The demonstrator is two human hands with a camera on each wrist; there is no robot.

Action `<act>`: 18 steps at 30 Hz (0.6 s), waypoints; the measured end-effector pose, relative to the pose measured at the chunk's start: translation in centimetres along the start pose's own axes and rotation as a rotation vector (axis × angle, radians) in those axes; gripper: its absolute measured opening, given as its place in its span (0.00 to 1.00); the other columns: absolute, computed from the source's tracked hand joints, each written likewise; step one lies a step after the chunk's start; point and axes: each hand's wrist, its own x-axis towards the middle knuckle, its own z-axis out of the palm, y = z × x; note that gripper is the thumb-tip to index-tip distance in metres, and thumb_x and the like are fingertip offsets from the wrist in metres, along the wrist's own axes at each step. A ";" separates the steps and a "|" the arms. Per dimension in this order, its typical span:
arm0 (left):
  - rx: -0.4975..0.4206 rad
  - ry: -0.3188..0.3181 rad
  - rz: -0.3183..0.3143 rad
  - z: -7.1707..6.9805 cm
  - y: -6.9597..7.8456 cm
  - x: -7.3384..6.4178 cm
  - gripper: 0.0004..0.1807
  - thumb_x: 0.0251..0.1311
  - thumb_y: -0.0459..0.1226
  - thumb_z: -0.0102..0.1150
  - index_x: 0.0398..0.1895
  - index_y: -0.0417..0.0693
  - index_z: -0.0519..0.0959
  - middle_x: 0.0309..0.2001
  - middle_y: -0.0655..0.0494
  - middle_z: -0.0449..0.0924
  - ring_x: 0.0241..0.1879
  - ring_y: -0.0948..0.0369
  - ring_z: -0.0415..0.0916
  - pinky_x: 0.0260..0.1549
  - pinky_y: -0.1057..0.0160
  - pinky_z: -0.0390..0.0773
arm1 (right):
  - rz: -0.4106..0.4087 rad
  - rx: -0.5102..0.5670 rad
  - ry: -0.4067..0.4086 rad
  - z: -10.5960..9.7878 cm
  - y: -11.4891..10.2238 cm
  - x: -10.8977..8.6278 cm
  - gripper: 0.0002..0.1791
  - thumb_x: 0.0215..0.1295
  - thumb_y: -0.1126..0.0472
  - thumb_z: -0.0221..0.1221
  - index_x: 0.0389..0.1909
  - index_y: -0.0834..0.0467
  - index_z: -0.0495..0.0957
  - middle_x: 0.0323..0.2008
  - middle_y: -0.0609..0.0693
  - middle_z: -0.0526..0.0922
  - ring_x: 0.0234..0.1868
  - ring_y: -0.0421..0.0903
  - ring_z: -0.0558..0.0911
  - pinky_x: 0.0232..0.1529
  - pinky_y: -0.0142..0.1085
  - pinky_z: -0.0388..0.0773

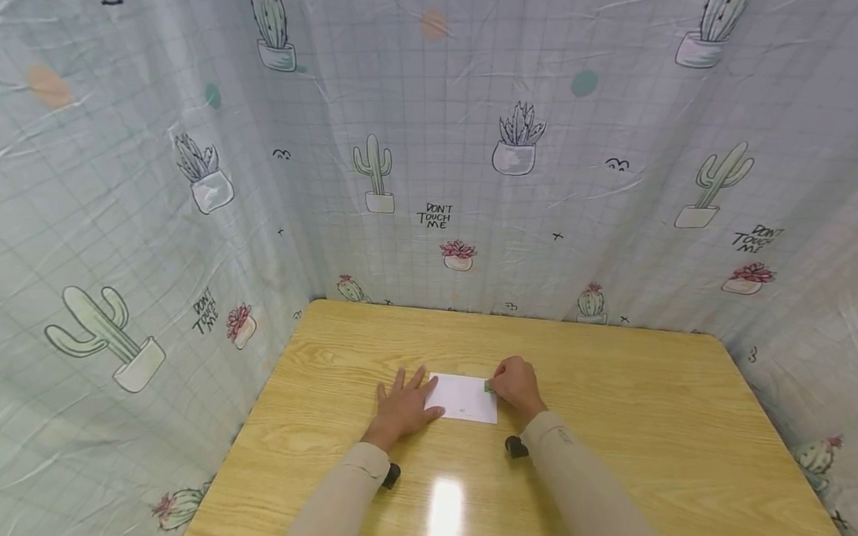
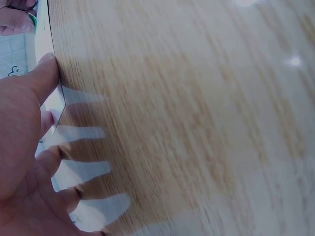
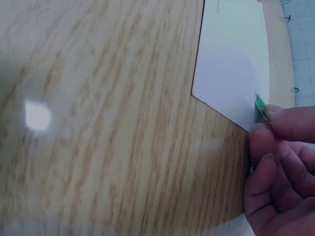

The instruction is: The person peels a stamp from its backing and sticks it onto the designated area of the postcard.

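Observation:
A white envelope (image 1: 462, 397) lies flat on the wooden table, with small print near its lower edge. My left hand (image 1: 403, 407) rests over its left end with fingers spread; in the left wrist view, the thumb (image 2: 47, 73) lies along the envelope's near edge. At the upper right corner, my right hand (image 1: 518, 385) pinches a small green sticker (image 3: 260, 102), about the size of a stamp, between thumb and index finger. The sticker stands tilted over the paper; the fingers hide part of it. The right hand's other fingers curl beneath.
The yellow wooden table (image 1: 640, 426) stretches out on both sides of the envelope. A hanging cloth (image 1: 425, 165) printed with cacti encloses its back and sides. Light glares off the tabletop between the forearms. Dark wrist devices (image 1: 516, 446) sit by both cuffs.

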 end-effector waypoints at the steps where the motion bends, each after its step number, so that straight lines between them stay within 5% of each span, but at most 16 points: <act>1: 0.003 0.000 -0.001 0.0 0.0 0.0 0.38 0.73 0.61 0.53 0.81 0.59 0.64 0.85 0.52 0.51 0.84 0.37 0.42 0.73 0.20 0.44 | 0.003 0.000 -0.002 0.0 -0.1 0.0 0.09 0.60 0.64 0.71 0.23 0.60 0.83 0.24 0.52 0.83 0.27 0.46 0.77 0.26 0.33 0.71; 18: 0.015 -0.019 -0.018 -0.1 0.3 0.4 0.37 0.72 0.60 0.55 0.80 0.60 0.65 0.85 0.53 0.51 0.84 0.37 0.43 0.73 0.21 0.47 | 0.030 -0.083 0.002 -0.1 -0.3 -0.3 0.18 0.59 0.56 0.76 0.18 0.60 0.80 0.18 0.49 0.78 0.23 0.45 0.74 0.23 0.33 0.68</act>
